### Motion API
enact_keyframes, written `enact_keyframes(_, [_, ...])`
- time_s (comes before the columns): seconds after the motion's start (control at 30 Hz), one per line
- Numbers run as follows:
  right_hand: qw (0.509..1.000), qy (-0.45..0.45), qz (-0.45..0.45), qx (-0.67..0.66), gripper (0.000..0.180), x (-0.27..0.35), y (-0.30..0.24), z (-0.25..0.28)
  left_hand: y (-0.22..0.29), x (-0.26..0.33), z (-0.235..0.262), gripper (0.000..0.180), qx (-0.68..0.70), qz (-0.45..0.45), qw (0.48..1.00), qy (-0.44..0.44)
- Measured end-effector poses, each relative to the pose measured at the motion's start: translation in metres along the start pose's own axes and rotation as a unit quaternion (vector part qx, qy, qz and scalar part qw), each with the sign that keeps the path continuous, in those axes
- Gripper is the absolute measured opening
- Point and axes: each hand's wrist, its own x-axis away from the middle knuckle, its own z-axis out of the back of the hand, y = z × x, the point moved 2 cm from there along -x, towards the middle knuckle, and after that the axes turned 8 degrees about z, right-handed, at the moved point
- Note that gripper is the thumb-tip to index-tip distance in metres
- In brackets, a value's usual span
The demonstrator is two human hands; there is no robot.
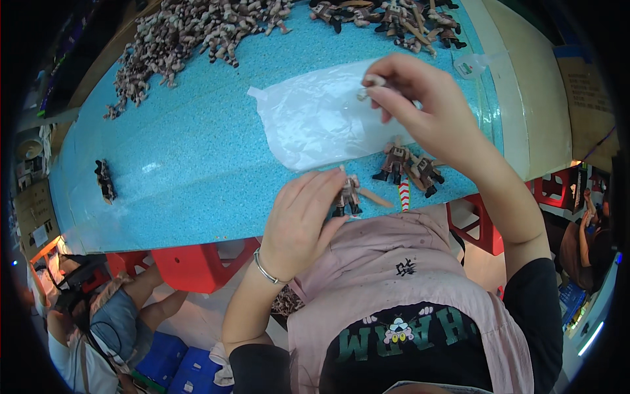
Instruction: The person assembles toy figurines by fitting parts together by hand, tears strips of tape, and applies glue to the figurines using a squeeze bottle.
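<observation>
Near the table's front edge my left hand (298, 220) lies with its fingers and thumb closed around the side of a small brown-and-grey toy figure (350, 194) with black boots. A tan stick-like part (375, 198) sticks out beside that figure. Raised over a clear plastic bag (308, 118), my right hand (420, 98) pinches a small pale piece (375, 81) between thumb and fingers; its exact kind is too small to make out. Just below this hand, two similar toy figures (396, 161) lie close together on the blue table.
Pale, brown-marked figure parts (177, 49) are heaped at the far left. More booted figures (394, 20) lie at the far edge, and a small bottle (471, 65) at the right. A dark figure (104, 180) lies far left. Red stools (200, 266) stand below the blue tabletop (190, 164).
</observation>
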Motion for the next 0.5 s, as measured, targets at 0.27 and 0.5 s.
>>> enact_keyframes(0.27, [0.991,-0.081,-0.038,-0.098,0.024,0.066,-0.023,-0.036,0.008,0.023,0.004,0.065,0.123,0.132,0.982,0.053])
enact_keyframes(0.5, [0.993,-0.097,0.055,-0.050,0.025,0.081,-0.026,-0.070,0.007,0.029,0.004,0.069,0.160,0.159,0.973,0.051])
